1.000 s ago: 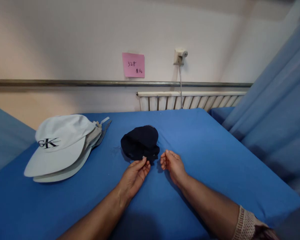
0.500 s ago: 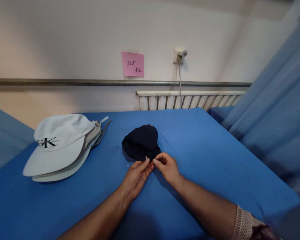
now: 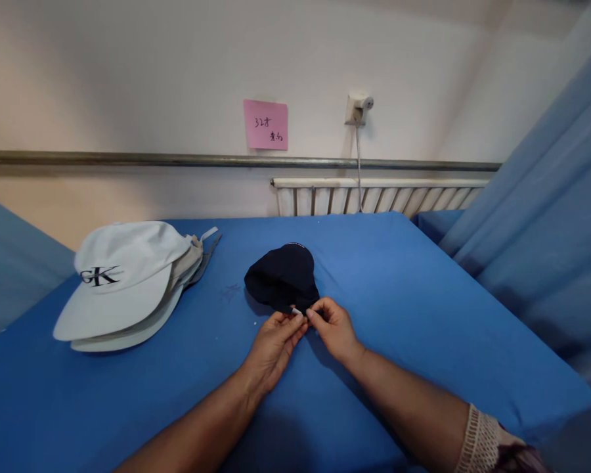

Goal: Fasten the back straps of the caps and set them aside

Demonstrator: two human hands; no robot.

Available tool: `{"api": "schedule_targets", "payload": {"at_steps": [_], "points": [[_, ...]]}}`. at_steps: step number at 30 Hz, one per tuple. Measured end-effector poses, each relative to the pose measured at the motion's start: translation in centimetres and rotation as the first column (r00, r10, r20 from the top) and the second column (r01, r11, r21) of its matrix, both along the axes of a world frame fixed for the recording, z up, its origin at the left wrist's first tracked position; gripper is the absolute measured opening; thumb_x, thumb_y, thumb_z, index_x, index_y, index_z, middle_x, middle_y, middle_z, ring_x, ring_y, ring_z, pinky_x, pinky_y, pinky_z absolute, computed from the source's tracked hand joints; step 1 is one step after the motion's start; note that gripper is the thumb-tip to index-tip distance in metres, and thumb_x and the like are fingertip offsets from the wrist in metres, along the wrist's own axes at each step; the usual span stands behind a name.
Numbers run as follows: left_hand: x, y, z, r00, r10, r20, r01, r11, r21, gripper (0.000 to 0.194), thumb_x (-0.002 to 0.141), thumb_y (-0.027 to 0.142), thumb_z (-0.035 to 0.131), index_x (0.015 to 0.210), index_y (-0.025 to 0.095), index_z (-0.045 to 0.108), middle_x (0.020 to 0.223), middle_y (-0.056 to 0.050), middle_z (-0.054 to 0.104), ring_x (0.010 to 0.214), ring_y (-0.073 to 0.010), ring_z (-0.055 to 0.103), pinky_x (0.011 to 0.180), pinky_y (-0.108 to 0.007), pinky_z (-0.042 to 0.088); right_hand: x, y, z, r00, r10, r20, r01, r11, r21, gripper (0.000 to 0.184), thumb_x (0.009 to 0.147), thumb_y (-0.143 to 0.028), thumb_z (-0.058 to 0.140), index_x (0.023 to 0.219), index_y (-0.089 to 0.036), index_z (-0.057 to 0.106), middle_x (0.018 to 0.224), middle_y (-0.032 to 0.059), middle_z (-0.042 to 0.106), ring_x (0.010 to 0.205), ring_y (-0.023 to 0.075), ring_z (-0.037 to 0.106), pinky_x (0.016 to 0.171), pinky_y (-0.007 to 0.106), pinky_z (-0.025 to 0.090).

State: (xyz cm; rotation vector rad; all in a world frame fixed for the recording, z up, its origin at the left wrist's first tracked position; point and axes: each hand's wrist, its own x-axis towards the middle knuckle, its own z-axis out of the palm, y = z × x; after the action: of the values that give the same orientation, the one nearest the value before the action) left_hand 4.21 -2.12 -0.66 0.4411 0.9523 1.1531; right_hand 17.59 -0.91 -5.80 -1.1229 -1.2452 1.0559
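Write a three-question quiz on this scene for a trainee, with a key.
1. True or false: the pink note is above the metal rail.
2. Which thing are the left hand and right hand both at? A) wall socket B) dark cap C) curtain
3. Fill in: as the person sees it, the stack of pale caps lies to the ___ of the dark cap.

Key: 1. True. 2. B. 3. Left.
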Motion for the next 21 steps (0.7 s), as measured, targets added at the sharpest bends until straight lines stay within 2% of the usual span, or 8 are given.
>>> {"api": "schedule_targets", "payload": {"at_steps": [3, 7, 11, 14, 16, 17, 19, 21], "points": [[0.1, 0.0, -0.3, 0.999, 0.045, -0.001, -0.045, 0.999, -0.015, 0.019, 0.07, 0.003, 0.078, 0.074, 0.013, 0.063, 0.071, -0.001, 0.066, 0.066, -0.0097, 0.066, 0.067, -0.019, 0.057, -0.3, -0.3, 0.0, 0.998, 0.024, 0.049, -0.025, 0.999, 0.026, 0.011, 0.08, -0.031, 0.065, 0.075, -0.022, 0.061, 0.071, -0.0012, 0.063, 0.066, 0.0145, 0.056, 0.065, 0.027, 0.045], [0.1, -0.1, -0.5, 0.995, 0.104, -0.011, -0.104, 0.994, -0.028, 0.024, 0.069, 0.003, 0.077, 0.064, 0.013, 0.057, 0.069, -0.002, 0.066, 0.068, -0.0113, 0.066, 0.068, -0.021, 0.057, -0.4, -0.6, 0.2, 0.998, 0.06, 0.034, -0.062, 0.997, 0.048, 0.006, 0.078, -0.026, 0.066, 0.076, -0.023, 0.061, 0.083, 0.0014, 0.067, 0.076, 0.0169, 0.062, 0.074, 0.031, 0.049], [-0.2, -0.3, -0.4, 0.996, 0.045, -0.078, -0.047, 0.998, -0.029, 0.02, 0.07, 0.01, 0.078, 0.069, 0.014, 0.058, 0.072, -0.002, 0.066, 0.071, -0.0133, 0.067, 0.07, -0.025, 0.057, -0.3, -0.7, 0.5, 0.997, 0.071, 0.005, -0.071, 0.995, 0.065, 0.006, 0.079, -0.026, 0.065, 0.078, -0.023, 0.06, 0.088, 0.0029, 0.068, 0.081, 0.0182, 0.064, 0.078, 0.033, 0.05], [-0.8, -0.4, 0.0, 0.97, -0.079, -0.228, 0.073, 0.997, -0.033, 0.022, 0.073, 0.025, 0.079, 0.069, 0.015, 0.06, 0.072, -0.003, 0.066, 0.065, -0.0137, 0.064, 0.062, -0.025, 0.054, -0.2, -0.7, 0.9, 0.998, 0.029, -0.051, -0.027, 0.998, 0.048, 0.009, 0.081, -0.031, 0.065, 0.084, -0.023, 0.061, 0.09, 0.0032, 0.069, 0.082, 0.0181, 0.065, 0.079, 0.034, 0.051], [-1.3, -0.4, 0.4, 0.881, -0.15, -0.449, 0.181, 0.983, 0.025, 0.025, 0.073, 0.033, 0.078, 0.066, 0.016, 0.061, 0.065, -0.002, 0.064, 0.055, -0.0131, 0.058, 0.053, -0.023, 0.048, -0.1, -0.6, 1.1, 0.994, -0.004, -0.108, 0.004, 1.0, 0.003, 0.013, 0.082, -0.035, 0.065, 0.086, -0.023, 0.061, 0.089, 0.0029, 0.069, 0.079, 0.0171, 0.065, 0.076, 0.033, 0.051], [-1.5, -0.3, 0.5, 0.808, -0.123, -0.576, 0.219, 0.971, 0.1, 0.023, 0.072, 0.033, 0.078, 0.066, 0.016, 0.063, 0.063, -0.002, 0.063, 0.054, -0.013, 0.056, 0.053, -0.023, 0.045, -0.1, -0.6, 1.2, 0.99, -0.02, -0.138, 0.017, 1.0, -0.021, 0.015, 0.082, -0.036, 0.065, 0.086, -0.023, 0.061, 0.088, 0.0026, 0.069, 0.077, 0.0165, 0.066, 0.074, 0.032, 0.051], [-1.9, 0.0, 0.9, 0.662, 0.06, -0.747, 0.281, 0.904, 0.322, 0.014, 0.069, 0.026, 0.08, 0.071, 0.018, 0.069, 0.068, -0.003, 0.066, 0.065, -0.0157, 0.058, 0.064, -0.024, 0.046, -0.1, -0.4, 1.4, 0.979, -0.045, -0.197, 0.034, 0.998, -0.059, 0.018, 0.081, -0.038, 0.067, 0.086, -0.022, 0.06, 0.085, 0.0018, 0.069, 0.073, 0.0156, 0.067, 0.071, 0.031, 0.051], [-2.1, 0.3, 1.0, 0.577, 0.245, -0.78, 0.348, 0.79, 0.505, 0.021, 0.066, 0.019, 0.081, 0.086, 0.022, 0.073, 0.089, -0.005, 0.07, 0.089, -0.021, 0.06, 0.087, -0.028, 0.043, -0.1, -0.3, 1.6, 0.967, -0.057, -0.249, 0.038, 0.996, -0.081, 0.022, 0.079, -0.041, 0.069, 0.085, -0.022, 0.059, 0.081, 0.0006, 0.069, 0.069, 0.0151, 0.067, 0.067, 0.029, 0.051]]}}
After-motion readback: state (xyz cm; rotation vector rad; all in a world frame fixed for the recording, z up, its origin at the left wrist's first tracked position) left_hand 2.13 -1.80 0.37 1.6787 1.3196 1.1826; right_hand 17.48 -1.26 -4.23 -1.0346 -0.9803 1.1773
